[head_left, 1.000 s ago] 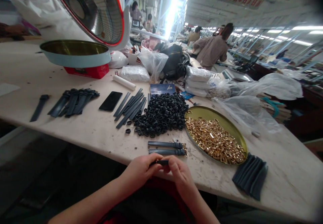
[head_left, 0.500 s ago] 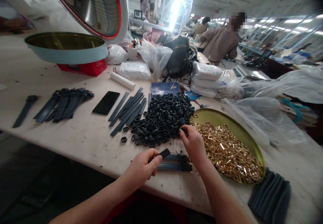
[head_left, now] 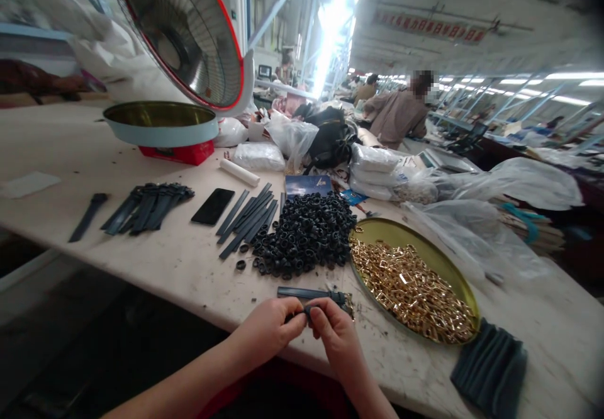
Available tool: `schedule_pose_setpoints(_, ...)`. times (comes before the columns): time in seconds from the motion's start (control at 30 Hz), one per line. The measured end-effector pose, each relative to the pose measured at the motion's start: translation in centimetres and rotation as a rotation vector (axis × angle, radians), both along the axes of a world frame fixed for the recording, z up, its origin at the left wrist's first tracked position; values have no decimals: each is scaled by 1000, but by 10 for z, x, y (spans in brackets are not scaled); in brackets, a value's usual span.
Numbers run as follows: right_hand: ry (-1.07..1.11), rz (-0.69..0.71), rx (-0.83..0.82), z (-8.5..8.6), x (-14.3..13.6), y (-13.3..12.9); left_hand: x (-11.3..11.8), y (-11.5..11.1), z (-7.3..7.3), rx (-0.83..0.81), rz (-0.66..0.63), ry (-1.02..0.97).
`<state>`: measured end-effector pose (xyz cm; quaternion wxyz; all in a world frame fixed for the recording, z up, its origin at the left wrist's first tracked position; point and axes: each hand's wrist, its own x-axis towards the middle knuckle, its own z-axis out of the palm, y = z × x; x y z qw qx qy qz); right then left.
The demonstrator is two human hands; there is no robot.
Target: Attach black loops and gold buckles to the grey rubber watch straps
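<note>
Near the table's front edge, my left hand [head_left: 276, 323] pinches a dark strap, mostly hidden by the fingers. My right hand [head_left: 331, 324] meets it, its fingers closed at the strap's end on a small dark piece, probably a loop. Just behind the hands lies a finished-looking strap [head_left: 302, 292] with gold metal at its right end. Beyond it is a heap of small black loops [head_left: 306, 233]. To the right, an oval tray [head_left: 450, 249] holds many gold buckles [head_left: 410, 287].
Loose dark strips [head_left: 250, 221] and a phone [head_left: 213, 206] lie left of the heap, with piled straps [head_left: 146, 208] farther left. A fan [head_left: 189, 35] and a round tin [head_left: 163, 133] stand behind. Dark folded material [head_left: 491, 368] is at right. A person [head_left: 396, 117] is in the background.
My right hand has moved from the loop heap down to my left hand, and the two now meet at the strap. The camera view has shifted.
</note>
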<state>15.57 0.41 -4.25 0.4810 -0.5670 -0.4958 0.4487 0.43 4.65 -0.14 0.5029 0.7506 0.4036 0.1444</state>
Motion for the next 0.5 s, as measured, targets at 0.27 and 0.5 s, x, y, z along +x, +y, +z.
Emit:
schedule_pose_setpoints(0.27,92,-72,44,4,-16,-24,-9,-27,2,-117,48,-199)
schedule_pose_setpoints(0.5,498,12,-141,17,-20,-36,-12,-29,-4,-159,125,-153)
